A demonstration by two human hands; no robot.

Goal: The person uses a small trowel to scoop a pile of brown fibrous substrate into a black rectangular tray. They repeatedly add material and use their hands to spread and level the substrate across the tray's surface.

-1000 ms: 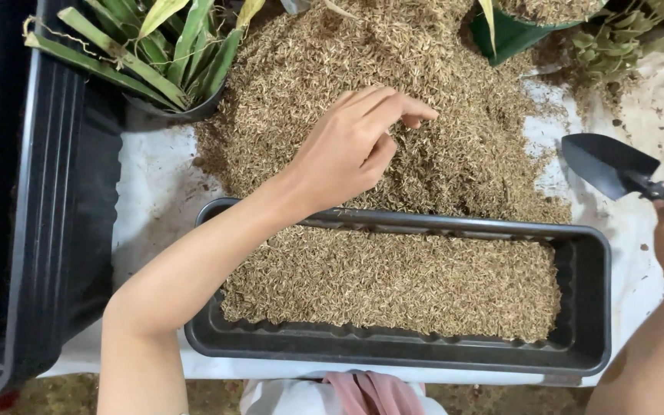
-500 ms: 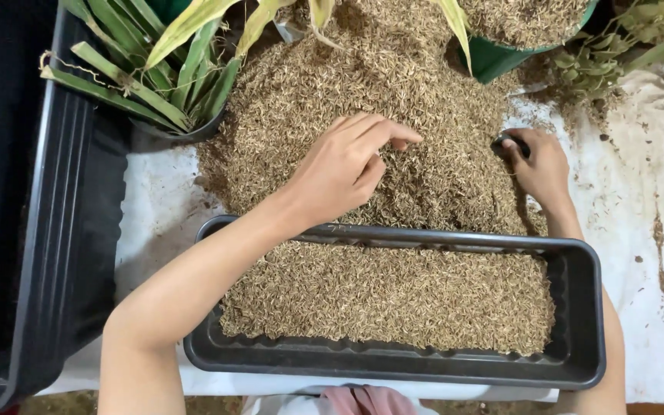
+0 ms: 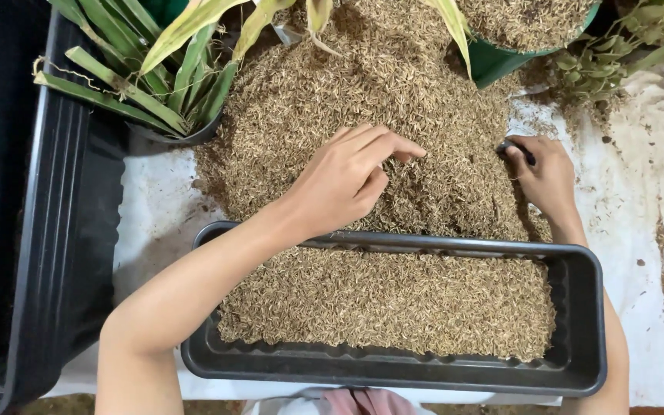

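Note:
My left hand (image 3: 345, 180) rests palm down on a big heap of brown husk-like potting mix (image 3: 363, 100), fingers loosely curled and apart, holding nothing that I can see. My right hand (image 3: 545, 178) is at the heap's right side, closed round the black handle of a small trowel (image 3: 518, 150) whose blade is buried in the mix. In front of the heap lies a long black rectangular planter tray (image 3: 589, 323), partly filled with the same mix (image 3: 393, 303). My left forearm crosses over its far rim.
A potted plant with long green and yellow leaves (image 3: 151, 69) stands at the back left. A green pot (image 3: 501, 58) holding more mix sits at the back right beside leafy sprigs (image 3: 616, 54). A large black bin (image 3: 48, 253) runs along the left. The white sheet (image 3: 655, 253) is soiled.
My right hand came in from the far right with the trowel and pushed its blade into the heap. My left hand stayed on the heap.

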